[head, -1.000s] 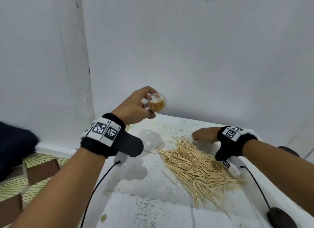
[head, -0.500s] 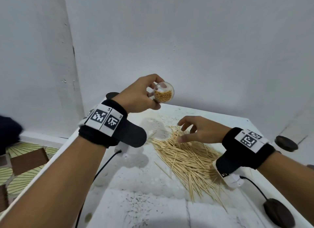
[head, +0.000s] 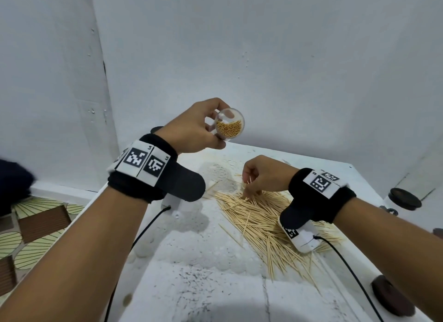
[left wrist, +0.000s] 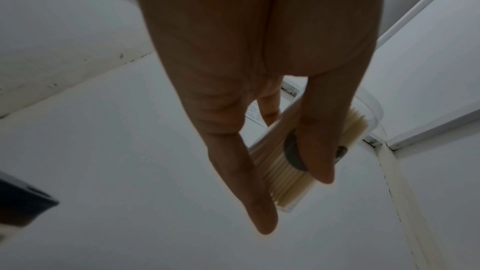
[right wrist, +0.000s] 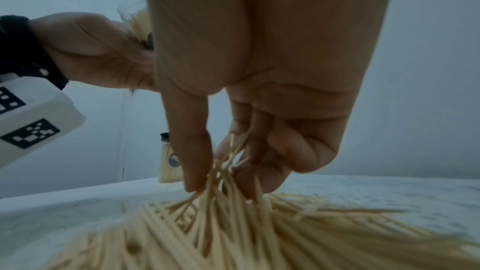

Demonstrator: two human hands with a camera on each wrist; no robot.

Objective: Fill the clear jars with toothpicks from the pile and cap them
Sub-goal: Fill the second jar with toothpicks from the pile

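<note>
My left hand (head: 191, 130) holds a clear jar (head: 229, 126) in the air over the table's far left, its open mouth turned toward me. The jar is partly filled with toothpicks, and they show through its wall (left wrist: 278, 177) in the left wrist view. Below and to the right, my right hand (head: 248, 188) reaches down into the far end of the toothpick pile (head: 263, 218). Its thumb and fingers pinch a small bunch of toothpicks (right wrist: 223, 171), whose lower ends still touch the pile (right wrist: 233, 233).
A capped jar full of toothpicks (right wrist: 168, 161) stands at the table's far left corner. One dark lid (head: 405, 198) sits at the right edge, another (head: 390, 297) near the front right. White walls close the back. The table (head: 191, 285) drops off to patterned floor (head: 36, 225) on the left.
My right hand came from the far side of the table down onto the pile and closed its fingers on a bunch of toothpicks. The left hand lifted the jar slightly.
</note>
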